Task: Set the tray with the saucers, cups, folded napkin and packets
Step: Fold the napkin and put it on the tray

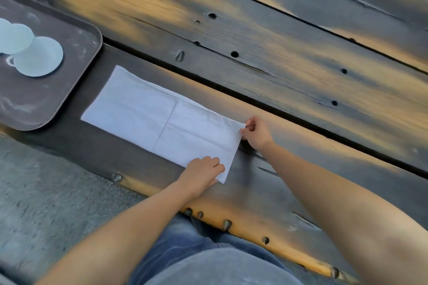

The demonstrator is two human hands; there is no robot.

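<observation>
At the left end of the wooden tabletop [266, 37] a dark tray [58, 97] is seen, with a white saucer [44, 58] on it and a white cup [17, 38] lying tipped partly over that saucer. Just beside the tray, a white napkin [162, 118] is spread flat as a long rectangle along the near edge. Its near right corner is pressed down by the left hand [203, 172], and its far right corner is pinched between fingertips of the right hand [256, 133].
</observation>
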